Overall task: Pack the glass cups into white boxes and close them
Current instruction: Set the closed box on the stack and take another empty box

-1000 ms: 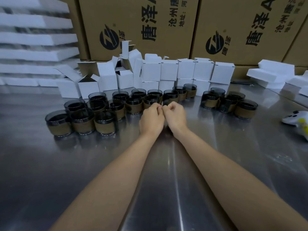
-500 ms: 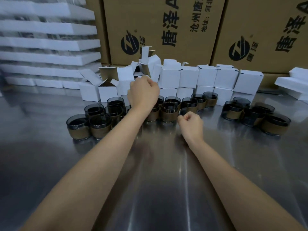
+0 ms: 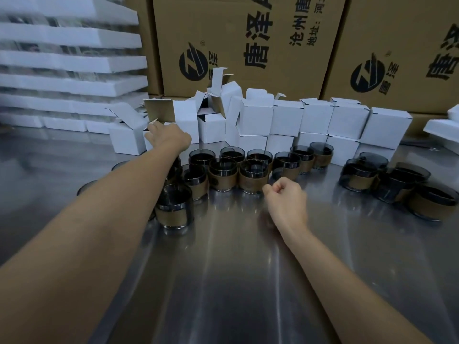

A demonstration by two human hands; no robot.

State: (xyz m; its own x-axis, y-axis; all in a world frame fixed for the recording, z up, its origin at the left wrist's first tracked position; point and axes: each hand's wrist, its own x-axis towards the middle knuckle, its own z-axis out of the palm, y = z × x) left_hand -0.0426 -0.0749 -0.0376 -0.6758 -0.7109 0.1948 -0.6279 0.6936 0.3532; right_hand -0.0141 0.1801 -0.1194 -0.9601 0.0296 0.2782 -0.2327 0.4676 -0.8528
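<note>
Several dark glass cups [image 3: 253, 175] with brown paper sleeves stand in a loose row across the steel table [image 3: 223, 281]; a second cluster of cups [image 3: 360, 175] sits at the right. Behind them white boxes [image 3: 285, 117] are stacked, shut on the right and open-flapped on the left. My left hand [image 3: 166, 137] is stretched far forward, fingers extended and touching an open white box [image 3: 126, 140] at the stack's left end. My right hand [image 3: 285, 199] rests on the table just in front of the cups, curled into a fist with nothing in it.
Large brown cartons [image 3: 248, 45] with printed lettering wall off the back. Stacked white foam trays [image 3: 69, 63] rise at the left, and more foam pieces [image 3: 439, 127] lie at the right edge. One cup [image 3: 173, 207] stands close under my left forearm.
My hands, joined together a second ago, have parted. The left one has reached forward and leftward over the cups to the open boxes; the right stays fisted near the cups.
</note>
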